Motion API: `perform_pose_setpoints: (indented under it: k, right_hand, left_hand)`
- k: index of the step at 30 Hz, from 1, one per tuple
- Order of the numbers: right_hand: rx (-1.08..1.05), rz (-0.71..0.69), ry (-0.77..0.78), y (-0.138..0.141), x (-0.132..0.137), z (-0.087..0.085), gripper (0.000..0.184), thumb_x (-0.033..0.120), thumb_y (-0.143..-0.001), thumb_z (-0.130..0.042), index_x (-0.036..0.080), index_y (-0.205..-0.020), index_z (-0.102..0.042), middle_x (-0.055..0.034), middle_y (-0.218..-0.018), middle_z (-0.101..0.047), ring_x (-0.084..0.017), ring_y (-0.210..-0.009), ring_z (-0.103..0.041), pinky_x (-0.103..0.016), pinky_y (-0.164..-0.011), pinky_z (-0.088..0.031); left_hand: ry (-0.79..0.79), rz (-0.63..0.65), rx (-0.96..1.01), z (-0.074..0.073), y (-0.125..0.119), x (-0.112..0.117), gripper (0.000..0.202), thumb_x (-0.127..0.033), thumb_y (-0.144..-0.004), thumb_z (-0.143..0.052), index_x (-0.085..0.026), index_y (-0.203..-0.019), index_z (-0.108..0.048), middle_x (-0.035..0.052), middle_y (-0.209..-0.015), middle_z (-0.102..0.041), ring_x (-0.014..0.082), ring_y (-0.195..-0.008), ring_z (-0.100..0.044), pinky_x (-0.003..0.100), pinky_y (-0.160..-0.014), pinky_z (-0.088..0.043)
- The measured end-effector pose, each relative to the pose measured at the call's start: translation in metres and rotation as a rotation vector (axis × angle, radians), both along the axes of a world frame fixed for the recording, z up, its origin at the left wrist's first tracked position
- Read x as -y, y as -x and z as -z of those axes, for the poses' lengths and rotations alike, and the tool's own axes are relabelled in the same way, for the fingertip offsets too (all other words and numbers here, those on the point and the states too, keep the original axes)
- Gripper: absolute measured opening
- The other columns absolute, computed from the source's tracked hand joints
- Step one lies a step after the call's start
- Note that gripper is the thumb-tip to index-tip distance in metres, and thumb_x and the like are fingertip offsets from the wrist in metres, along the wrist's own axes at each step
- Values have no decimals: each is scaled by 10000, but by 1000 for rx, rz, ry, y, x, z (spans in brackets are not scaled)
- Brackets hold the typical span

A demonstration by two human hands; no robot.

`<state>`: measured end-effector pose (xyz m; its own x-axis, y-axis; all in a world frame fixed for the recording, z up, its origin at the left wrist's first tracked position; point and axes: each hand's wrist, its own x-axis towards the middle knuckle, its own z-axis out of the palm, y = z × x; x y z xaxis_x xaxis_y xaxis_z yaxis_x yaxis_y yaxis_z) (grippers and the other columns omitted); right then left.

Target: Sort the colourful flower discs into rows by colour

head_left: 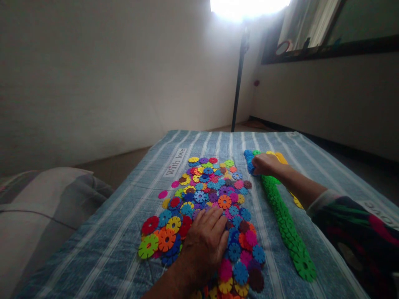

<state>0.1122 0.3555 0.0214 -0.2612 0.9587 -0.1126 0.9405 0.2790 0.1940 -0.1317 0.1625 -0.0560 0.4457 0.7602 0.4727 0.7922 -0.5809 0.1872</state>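
A heap of notched plastic snowflake discs (200,196) in many colours lies across the middle of the cloth. My left hand (207,234) rests on the near part of the heap, palm down, its fingers stretched out. Farther off on the right, my right hand (267,163) is closed at a short row of blue snowflake discs (248,156), its fingertips partly hidden against the blue. Toward me from that hand runs a long overlapping row of green snowflake discs (286,228). A yellow row (281,158) shows partly behind my right wrist and forearm.
A blue striped cloth (124,232) with printed words covers the table. Beyond the far edge a bright lamp stands on a dark pole (239,79), close to the wall. At the left is a surface under pale and grey fabric (46,224), with a thin cord across it.
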Motion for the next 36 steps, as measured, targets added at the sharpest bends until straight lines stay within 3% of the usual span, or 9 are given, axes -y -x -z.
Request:
perform_pose_setpoints:
  k: [7, 16, 20, 23, 28, 31, 36]
  right_hand:
    - [23, -13, -40, 3, 4, -1, 182, 265, -765, -682, 173, -915, -728, -144, -1002, -707, -275, -933, -662, -286, -653, -436]
    - [-58, -58, -80, 12, 20, -7, 205, 282, -821, -630, 194, -990, -707, -137, -1012, -704, -276, -949, -650, -296, -666, -418]
    - [-133, -171, -71, 33, 53, -5, 187, 320, -870, -587, 226, -991, -695, -92, -954, -709, -221, -903, -648, -269, -654, -387]
    - [-250, -350, -53, 51, 88, 2, 143, 278, -887, -559, 208, -910, -682, -69, -877, -704, -181, -791, -637, -260, -596, -334]
    - [-410, -484, -57, 64, 151, 13, 136, 264, -905, -538, 197, -837, -636, -33, -803, -673, -142, -680, -581, -267, -548, -279]
    - [-511, -496, -134, 55, 180, 21, 141, 227, -902, -533, 201, -795, -621, -16, -709, -632, -135, -618, -542, -273, -546, -282]
    - [-666, -390, -254, 25, 210, 40, 226, 211, -937, -457, 215, -767, -607, -17, -667, -605, -147, -596, -534, -276, -550, -333]
  left_hand:
    - [16, 6, -14, -4, 0, 0, 282, -242, -910, -432, -192, -1122, -610, 93, -1219, -650, 253, -1175, -570, 500, -1018, -441]
    - [-7, -3, -5, 1, 1, 0, 294, -246, -909, -431, -186, -1126, -620, 97, -1222, -650, 261, -1172, -571, 516, -1021, -436]
    - [-16, -6, -14, 3, 1, -1, 302, -239, -911, -424, -191, -1135, -622, 96, -1223, -649, 260, -1162, -575, 511, -1016, -439]
    - [-55, -1, -14, 5, 2, -2, 308, -231, -912, -416, -189, -1144, -616, 98, -1228, -645, 262, -1170, -567, 508, -1022, -432]
    - [-57, 15, -34, 4, 3, -4, 281, -217, -917, -422, -205, -1121, -615, 87, -1211, -647, 258, -1158, -572, 510, -1005, -443]
    - [-47, 13, -33, 0, 3, -4, 263, -218, -906, -445, -206, -1105, -616, 85, -1180, -656, 253, -1132, -583, 504, -993, -455]
    - [-26, 18, -21, -10, 0, -2, 214, -200, -878, -489, -189, -1037, -630, 90, -1129, -671, 245, -1088, -601, 483, -968, -478]
